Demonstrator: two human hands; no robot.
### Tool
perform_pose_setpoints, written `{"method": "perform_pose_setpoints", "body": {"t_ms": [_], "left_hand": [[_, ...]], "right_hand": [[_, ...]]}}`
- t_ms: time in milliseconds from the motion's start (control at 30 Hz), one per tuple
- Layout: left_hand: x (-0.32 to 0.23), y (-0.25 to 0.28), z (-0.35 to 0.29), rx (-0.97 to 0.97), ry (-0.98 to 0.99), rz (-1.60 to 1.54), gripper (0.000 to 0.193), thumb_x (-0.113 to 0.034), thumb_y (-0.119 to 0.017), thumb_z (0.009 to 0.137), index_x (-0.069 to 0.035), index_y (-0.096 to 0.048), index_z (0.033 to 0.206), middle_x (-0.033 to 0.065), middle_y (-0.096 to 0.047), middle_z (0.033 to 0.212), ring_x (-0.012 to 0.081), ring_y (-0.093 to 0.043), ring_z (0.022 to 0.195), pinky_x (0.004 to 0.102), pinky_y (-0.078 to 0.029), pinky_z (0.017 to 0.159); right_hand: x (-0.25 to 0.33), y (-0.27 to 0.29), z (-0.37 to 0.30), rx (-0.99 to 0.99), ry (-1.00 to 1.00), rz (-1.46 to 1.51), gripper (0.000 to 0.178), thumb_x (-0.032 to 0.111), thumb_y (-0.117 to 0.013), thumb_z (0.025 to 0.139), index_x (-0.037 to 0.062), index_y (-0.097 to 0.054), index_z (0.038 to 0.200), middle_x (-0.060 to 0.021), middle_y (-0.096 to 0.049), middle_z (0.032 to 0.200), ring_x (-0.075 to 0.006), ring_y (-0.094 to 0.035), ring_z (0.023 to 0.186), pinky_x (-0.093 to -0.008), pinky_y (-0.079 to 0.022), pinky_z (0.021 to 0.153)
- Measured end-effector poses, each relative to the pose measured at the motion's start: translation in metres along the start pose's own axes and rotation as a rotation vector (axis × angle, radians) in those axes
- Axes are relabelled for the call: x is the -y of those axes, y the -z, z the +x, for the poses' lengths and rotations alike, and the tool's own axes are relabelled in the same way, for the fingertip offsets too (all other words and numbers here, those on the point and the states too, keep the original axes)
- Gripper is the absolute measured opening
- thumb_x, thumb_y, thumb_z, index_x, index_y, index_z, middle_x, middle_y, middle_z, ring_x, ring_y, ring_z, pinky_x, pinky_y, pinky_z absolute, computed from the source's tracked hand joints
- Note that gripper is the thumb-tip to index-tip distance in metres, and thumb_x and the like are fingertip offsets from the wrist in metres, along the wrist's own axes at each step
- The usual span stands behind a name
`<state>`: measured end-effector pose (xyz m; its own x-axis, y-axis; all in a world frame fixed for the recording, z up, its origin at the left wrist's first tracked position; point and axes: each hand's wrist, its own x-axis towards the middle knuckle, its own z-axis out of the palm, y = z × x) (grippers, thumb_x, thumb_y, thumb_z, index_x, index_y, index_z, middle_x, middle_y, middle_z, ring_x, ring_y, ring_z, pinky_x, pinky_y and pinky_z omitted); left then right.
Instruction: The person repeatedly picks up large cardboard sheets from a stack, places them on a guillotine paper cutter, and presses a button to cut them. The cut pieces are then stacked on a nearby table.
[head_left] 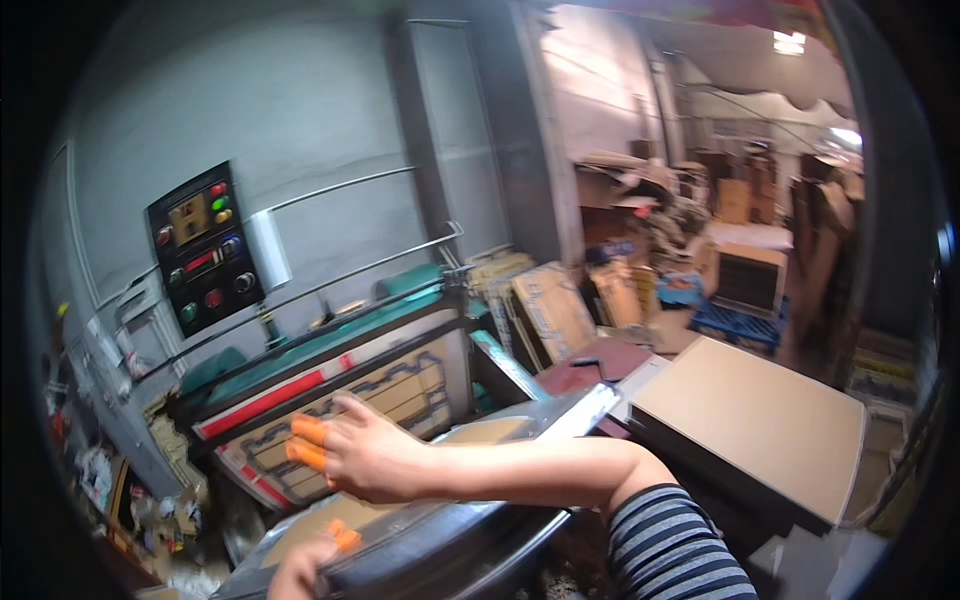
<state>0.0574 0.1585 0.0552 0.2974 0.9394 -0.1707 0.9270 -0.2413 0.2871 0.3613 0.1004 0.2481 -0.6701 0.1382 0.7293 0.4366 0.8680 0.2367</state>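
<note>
My right hand reaches across from the right, its arm in a dark striped sleeve. Orange covers sit on two of its fingers, which are stretched out and apart, and nothing shows in them. Below it at the lower left, my left hand shows only in part and is blurred; a finger wears an orange cover. Both hands are over a slanted, dark, shiny machine bed with a brown sheet on it. Beyond my right hand stands an upright machine plate with a brown board marked by dark lines.
A stack topped with a plain brown cardboard sheet stands at the right. A black control panel with coloured buttons is at the left, by a metal rail. Cardboard piles and a blue pallet lie beyond the doorway. Scraps litter the lower left.
</note>
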Motion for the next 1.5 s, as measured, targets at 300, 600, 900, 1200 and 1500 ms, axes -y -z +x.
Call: {"method": "perform_pose_setpoints", "body": {"t_ms": [300,600,900,1200,1500], "left_hand": [[-0.097,0.085,0.019,-1.282,-0.644,0.218,0.034,-0.015,-0.064,0.087,0.002,-0.057,0.116,0.0191,-0.060,0.108,0.0386,-0.055,0.102,0.0479,-0.041,0.093],[-0.233,-0.045,-0.089,-0.725,-1.158,0.016,0.027,-0.019,-0.073,0.080,-0.002,-0.068,0.100,0.0141,-0.068,0.097,0.0320,-0.064,0.090,0.0430,-0.051,0.080],[-0.258,-0.028,-0.151,-0.881,-1.200,0.003,0.014,-0.006,-0.074,0.077,0.000,-0.070,0.089,0.0115,-0.068,0.086,0.0298,-0.066,0.079,0.0387,-0.053,0.073],[-0.240,-0.003,-0.172,-1.035,-1.103,0.065,0.016,-0.007,-0.073,0.079,0.000,-0.070,0.093,0.0122,-0.067,0.092,0.0299,-0.065,0.082,0.0385,-0.053,0.076],[-0.209,0.015,-0.194,-1.124,-0.881,0.221,0.034,-0.023,-0.060,0.090,0.001,-0.056,0.113,0.0156,-0.059,0.115,0.0351,-0.055,0.112,0.0487,-0.043,0.094]], "right_hand": [[0.116,0.109,-0.282,0.026,-0.764,-0.026,0.048,0.025,-0.068,0.086,0.0131,-0.053,0.130,-0.0144,-0.055,0.128,-0.0309,-0.061,0.099,-0.0380,-0.049,0.085],[0.212,0.020,-0.471,0.579,-1.394,-0.097,0.025,0.029,-0.060,0.083,0.0107,-0.064,0.099,-0.0144,-0.065,0.091,-0.0338,-0.067,0.077,-0.0456,-0.055,0.064],[0.184,0.012,-0.407,0.486,-1.275,0.062,0.038,0.027,-0.063,0.084,0.0083,-0.062,0.117,-0.0164,-0.064,0.106,-0.0356,-0.065,0.083,-0.0432,-0.054,0.072],[0.205,0.000,-0.412,0.465,-1.176,0.118,0.038,0.025,-0.064,0.079,0.0099,-0.066,0.114,-0.0158,-0.066,0.102,-0.0337,-0.066,0.080,-0.0429,-0.055,0.068],[0.188,0.012,-0.367,0.291,-1.083,0.132,0.024,0.021,-0.066,0.083,0.0007,-0.068,0.095,-0.0182,-0.067,0.092,-0.0353,-0.065,0.073,-0.0424,-0.054,0.067]]}}
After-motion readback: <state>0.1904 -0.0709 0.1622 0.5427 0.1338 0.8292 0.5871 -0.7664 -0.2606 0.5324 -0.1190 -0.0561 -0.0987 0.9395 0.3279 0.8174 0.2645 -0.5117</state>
